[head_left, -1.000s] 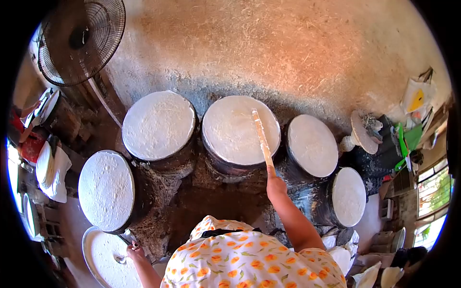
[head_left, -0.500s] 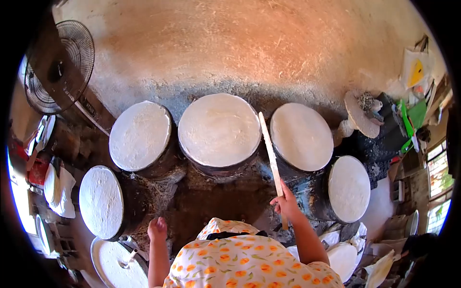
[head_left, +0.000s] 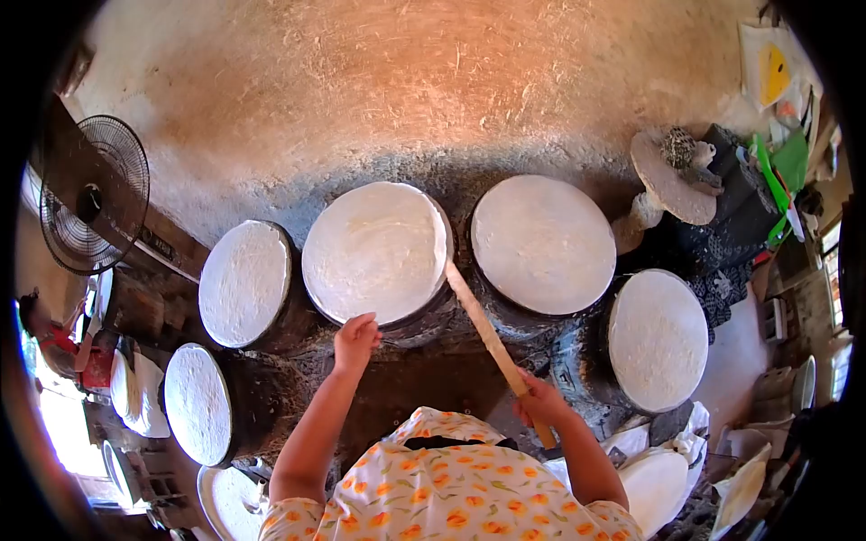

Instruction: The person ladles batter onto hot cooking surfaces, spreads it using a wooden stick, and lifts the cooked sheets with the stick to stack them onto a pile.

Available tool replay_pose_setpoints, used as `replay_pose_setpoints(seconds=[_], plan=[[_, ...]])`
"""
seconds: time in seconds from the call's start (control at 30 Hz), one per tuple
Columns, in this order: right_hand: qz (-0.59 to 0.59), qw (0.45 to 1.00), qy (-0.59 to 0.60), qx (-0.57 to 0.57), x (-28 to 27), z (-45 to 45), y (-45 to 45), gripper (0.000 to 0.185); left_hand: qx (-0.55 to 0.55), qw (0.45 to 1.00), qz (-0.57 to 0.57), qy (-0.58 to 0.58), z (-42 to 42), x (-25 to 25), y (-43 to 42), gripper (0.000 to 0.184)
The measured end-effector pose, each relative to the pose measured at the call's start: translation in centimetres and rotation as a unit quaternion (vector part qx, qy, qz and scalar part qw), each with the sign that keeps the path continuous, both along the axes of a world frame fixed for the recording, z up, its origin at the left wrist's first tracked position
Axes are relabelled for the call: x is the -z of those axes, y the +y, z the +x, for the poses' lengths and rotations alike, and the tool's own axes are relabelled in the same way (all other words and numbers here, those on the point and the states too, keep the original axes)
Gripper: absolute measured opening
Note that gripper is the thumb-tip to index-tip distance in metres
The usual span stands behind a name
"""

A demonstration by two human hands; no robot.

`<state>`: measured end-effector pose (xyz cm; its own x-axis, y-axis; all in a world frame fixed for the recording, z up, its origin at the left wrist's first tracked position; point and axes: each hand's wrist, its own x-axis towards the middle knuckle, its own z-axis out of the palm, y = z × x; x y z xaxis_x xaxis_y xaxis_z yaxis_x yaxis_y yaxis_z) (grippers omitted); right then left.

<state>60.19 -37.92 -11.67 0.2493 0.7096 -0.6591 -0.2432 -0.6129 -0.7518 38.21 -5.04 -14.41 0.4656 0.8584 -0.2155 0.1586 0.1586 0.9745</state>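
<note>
My right hand [head_left: 541, 402] is closed around the lower part of a long flat wooden stick [head_left: 488, 335]. The stick's pale tip is at the right edge of a round white-coated top [head_left: 377, 252] on a dark drum-like base; whether it touches or slips under the coating cannot be made out. My left hand [head_left: 357, 341] is at the near edge of that same round top, its fingers curled with nothing visible in them. Just right of the stick is another round white top [head_left: 543, 243].
More white round tops stand in an arc: far left [head_left: 244, 284], near left [head_left: 198, 404] and right [head_left: 658, 341]. A fan [head_left: 95, 194] is on the left, with a person [head_left: 56, 347] below it. A wall [head_left: 433, 81] rises behind. White sheets [head_left: 654, 487] lie at lower right.
My left hand has risen from low beside my body to the near edge of the middle round top. The stick has tilted left, its tip now at that top's right edge. The view has shifted.
</note>
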Motion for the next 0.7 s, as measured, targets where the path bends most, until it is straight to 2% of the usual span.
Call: replay_pose_setpoints(seconds=[0.03,0.07,0.1,0.13,0.17,0.23,0.33,0.43,0.53,0.57,0.63,0.67,0.7], plan=[[0.001,1.0,0.003,0.0,-0.1,0.1,-0.6,0.066,0.0,1.0,0.001,0.003,1.4,-0.6,-0.2,0.029],[-0.01,1.0,-0.004,-0.023,-0.6,0.1,-1.2,0.065,0.038,0.981,0.175,0.079,2.9,-1.4,-0.5,0.029],[-0.021,0.999,-0.012,-0.047,-0.9,0.1,-1.9,0.063,0.074,0.924,0.343,0.151,3.8,-1.9,-0.6,0.03],[-0.02,0.999,-0.01,-0.046,-0.9,0.2,-2.7,0.063,0.092,0.905,0.37,0.187,4.7,-1.7,-0.4,0.039],[-0.019,0.999,-0.001,-0.042,-0.7,0.2,-3.5,0.06,0.093,0.905,0.371,0.189,5.3,-1.4,-0.5,0.039],[-0.018,0.999,0.009,-0.038,-0.4,0.2,-4.9,0.057,0.109,0.864,0.422,0.25,7.2,-1.1,-1.1,0.041],[-0.016,0.996,-0.021,-0.085,0.0,0.0,-5.7,0.056,0.112,0.841,0.448,0.281,9.9,-0.3,-1.2,0.04],[-0.031,0.993,-0.057,-0.102,0.2,-0.3,-5.7,0.055,0.107,0.819,0.467,0.316,13.0,-1.7,-1.4,0.038],[-0.025,0.984,-0.124,-0.124,0.3,-1.0,-5.8,0.057,0.142,0.76,0.479,0.416,14.9,-2.0,-0.9,0.027],[-0.021,0.98,-0.151,-0.13,0.3,-1.3,-6.0,0.057,0.141,0.759,0.482,0.414,15.0,-1.7,-0.2,0.027],[-0.018,0.974,-0.181,-0.133,0.2,-2.1,-6.4,0.058,0.181,0.718,0.497,0.452,14.9,-1.1,1.1,0.023],[-0.001,0.966,-0.228,-0.121,0.3,-2.7,-6.6,0.058,0.182,0.718,0.499,0.449,14.4,-1.0,1.8,0.023],[0.016,0.955,-0.274,-0.108,0.6,-3.5,-6.8,0.058,0.138,0.8,0.468,0.35,13.6,-0.9,2.8,0.022]])
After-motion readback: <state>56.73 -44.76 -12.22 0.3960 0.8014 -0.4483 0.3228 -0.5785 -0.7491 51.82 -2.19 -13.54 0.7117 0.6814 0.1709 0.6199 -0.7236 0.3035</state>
